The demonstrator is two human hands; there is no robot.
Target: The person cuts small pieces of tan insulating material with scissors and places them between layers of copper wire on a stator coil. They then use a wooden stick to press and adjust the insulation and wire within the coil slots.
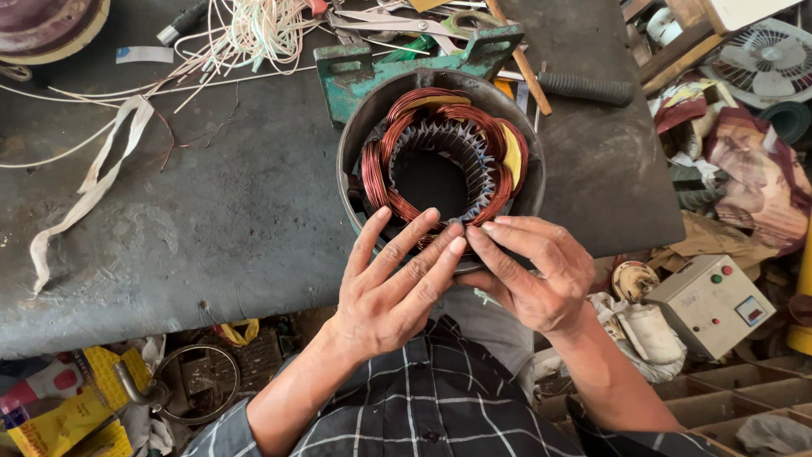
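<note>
Motor housing (440, 161) stands open-end up at the near edge of the dark surface (211, 211), copper windings (406, 127) coiled inside. Left hand (389, 292) and right hand (529, 271) meet at the housing's near rim, fingertips touching, fingers extended, neither grip clenched around anything. Loose white wires (245, 34) lie beyond the housing; a grey control box (710, 305) sits below, right of it.

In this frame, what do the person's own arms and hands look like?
Both hands, left hand and right hand, are bare: no gloves, rings or watch visible. The forearms are uncovered; dark sleeves with a thin white check are rolled up near the elbows.
</note>
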